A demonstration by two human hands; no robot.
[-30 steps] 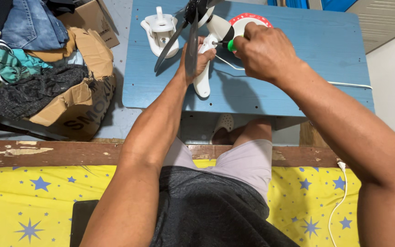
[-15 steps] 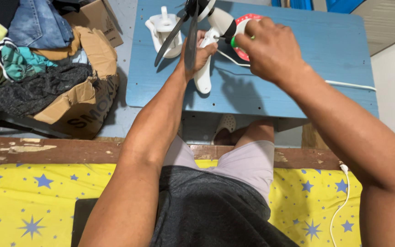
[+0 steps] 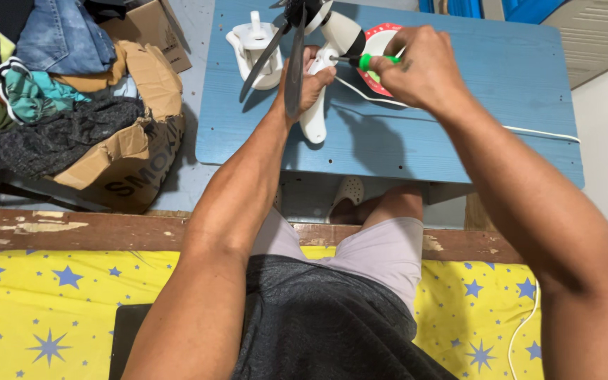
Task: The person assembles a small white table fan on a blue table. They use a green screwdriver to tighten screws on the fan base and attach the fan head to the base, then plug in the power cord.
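Gripping the white plastic neck of a small electric fan (image 3: 316, 105), the left hand (image 3: 309, 81) is clamped around it and holds the fan tilted over the blue painted wooden desk (image 3: 459, 84). The right hand (image 3: 420, 67) is closed on the green handle of a screwdriver (image 3: 367, 61), whose thin dark shaft points left, with its tip at the back of the white motor housing (image 3: 339, 32).

Judging by how things lie, the fan is partly taken apart: its dark, glossy blades (image 3: 286, 49) stand bare with no guard around them, and a white moulded plastic piece with a short post (image 3: 255, 46) sits apart on the desk, just left of the blades. Whether the screw under the tip is going in or out cannot be told, so the work looks mid-way at best.

A round red-and-white part (image 3: 381, 42) lies flat under the right hand, mostly hidden. A thin white cord (image 3: 536, 131) trails across the smooth, matt desk top towards its right edge. Left of the desk, a torn brown cardboard box (image 3: 128, 155) holds rumpled denim and knitted clothing. Nearer the person, a worn wooden rail (image 3: 72, 232) borders a yellow sheet printed with blue stars (image 3: 43, 302).
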